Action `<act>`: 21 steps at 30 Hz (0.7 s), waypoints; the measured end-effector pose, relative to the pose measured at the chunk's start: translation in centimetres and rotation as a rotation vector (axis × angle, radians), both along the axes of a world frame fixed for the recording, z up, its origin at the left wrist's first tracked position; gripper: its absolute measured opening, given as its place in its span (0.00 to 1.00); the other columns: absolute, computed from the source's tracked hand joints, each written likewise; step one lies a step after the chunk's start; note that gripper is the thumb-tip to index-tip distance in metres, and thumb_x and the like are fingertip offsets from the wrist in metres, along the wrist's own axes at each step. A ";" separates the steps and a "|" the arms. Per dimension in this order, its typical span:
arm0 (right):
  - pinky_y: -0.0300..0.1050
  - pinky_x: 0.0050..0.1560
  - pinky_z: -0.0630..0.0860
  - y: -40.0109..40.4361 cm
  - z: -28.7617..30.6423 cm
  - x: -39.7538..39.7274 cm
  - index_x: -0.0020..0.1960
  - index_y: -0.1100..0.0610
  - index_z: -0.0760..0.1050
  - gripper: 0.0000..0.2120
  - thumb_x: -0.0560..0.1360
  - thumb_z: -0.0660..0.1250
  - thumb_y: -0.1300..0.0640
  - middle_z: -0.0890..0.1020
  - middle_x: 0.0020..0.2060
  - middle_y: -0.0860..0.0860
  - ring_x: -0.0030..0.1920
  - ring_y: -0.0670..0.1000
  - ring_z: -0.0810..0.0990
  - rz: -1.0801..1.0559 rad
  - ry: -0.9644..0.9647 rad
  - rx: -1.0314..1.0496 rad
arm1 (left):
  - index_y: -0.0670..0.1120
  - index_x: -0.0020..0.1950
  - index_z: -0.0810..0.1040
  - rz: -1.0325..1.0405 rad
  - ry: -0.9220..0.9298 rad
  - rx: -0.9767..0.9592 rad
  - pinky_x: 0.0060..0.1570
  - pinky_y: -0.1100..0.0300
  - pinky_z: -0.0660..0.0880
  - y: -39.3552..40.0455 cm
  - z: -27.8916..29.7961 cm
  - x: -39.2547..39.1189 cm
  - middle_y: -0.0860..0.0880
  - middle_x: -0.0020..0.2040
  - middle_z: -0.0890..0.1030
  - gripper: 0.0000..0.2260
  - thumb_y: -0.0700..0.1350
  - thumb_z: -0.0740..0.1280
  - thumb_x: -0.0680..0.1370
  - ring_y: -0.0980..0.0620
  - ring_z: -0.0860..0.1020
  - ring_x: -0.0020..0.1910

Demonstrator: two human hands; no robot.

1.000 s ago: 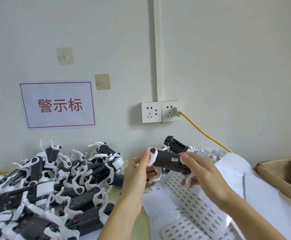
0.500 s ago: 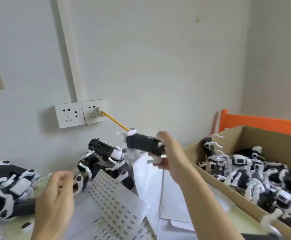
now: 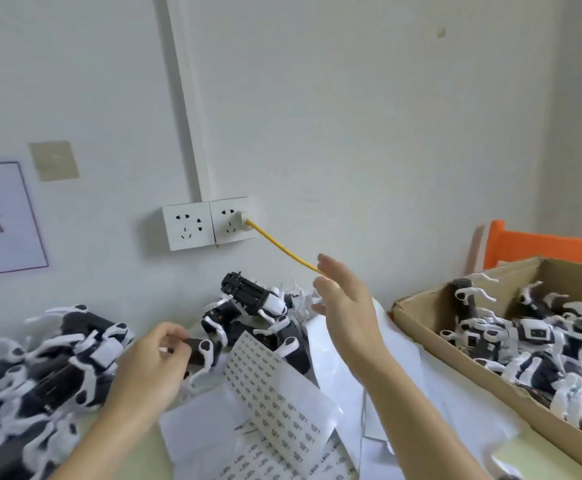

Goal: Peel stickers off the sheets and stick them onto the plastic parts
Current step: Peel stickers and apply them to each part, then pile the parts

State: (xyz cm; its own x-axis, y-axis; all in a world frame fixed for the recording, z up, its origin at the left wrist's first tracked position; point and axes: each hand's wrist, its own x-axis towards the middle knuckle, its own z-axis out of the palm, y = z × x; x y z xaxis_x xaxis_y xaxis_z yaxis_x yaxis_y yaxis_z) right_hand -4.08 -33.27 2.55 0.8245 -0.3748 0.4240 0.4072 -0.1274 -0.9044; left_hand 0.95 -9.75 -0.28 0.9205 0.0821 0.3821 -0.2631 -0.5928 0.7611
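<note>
My left hand grips a black-and-white plastic part at the edge of the pile of such parts on the left. My right hand hangs in the air with its fingers spread and nothing in it, above white backing paper. A sticker sheet with rows of small labels lies curled between my two forearms. More sheets lie under it.
A cardboard box at the right holds several plastic parts. Another heap of parts sits against the wall. A yellow cable runs from the wall socket behind my right hand. An orange bar stands behind the box.
My right hand held a part half a second ago and is empty and open now. My left hand has moved to the left pile and closed on a part. The view swung back left.
</note>
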 end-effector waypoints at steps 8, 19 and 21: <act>0.44 0.55 0.76 5.4 -2.5 -0.1 0.64 0.50 0.77 0.16 0.81 0.60 0.47 0.81 0.60 0.48 0.57 0.50 0.80 0.380 0.294 -0.920 | 0.57 0.77 0.60 0.133 0.348 0.935 0.66 0.46 0.68 6.7 3.2 6.0 0.45 0.73 0.66 0.31 0.63 0.63 0.76 0.37 0.63 0.72; 0.38 0.57 0.69 5.9 -4.2 1.0 0.70 0.42 0.72 0.17 0.81 0.60 0.46 0.75 0.60 0.42 0.54 0.41 0.71 0.353 0.314 -1.043 | 0.56 0.71 0.69 -0.052 0.391 1.032 0.60 0.51 0.66 8.4 4.1 9.3 0.50 0.66 0.75 0.20 0.45 0.62 0.78 0.45 0.71 0.66; 0.38 0.57 0.70 5.8 -4.3 1.0 0.69 0.41 0.72 0.17 0.81 0.60 0.46 0.74 0.57 0.41 0.55 0.41 0.71 0.360 0.318 -1.046 | 0.53 0.71 0.69 -0.099 0.380 0.817 0.56 0.52 0.70 6.6 4.0 9.4 0.46 0.66 0.76 0.20 0.46 0.60 0.79 0.43 0.76 0.63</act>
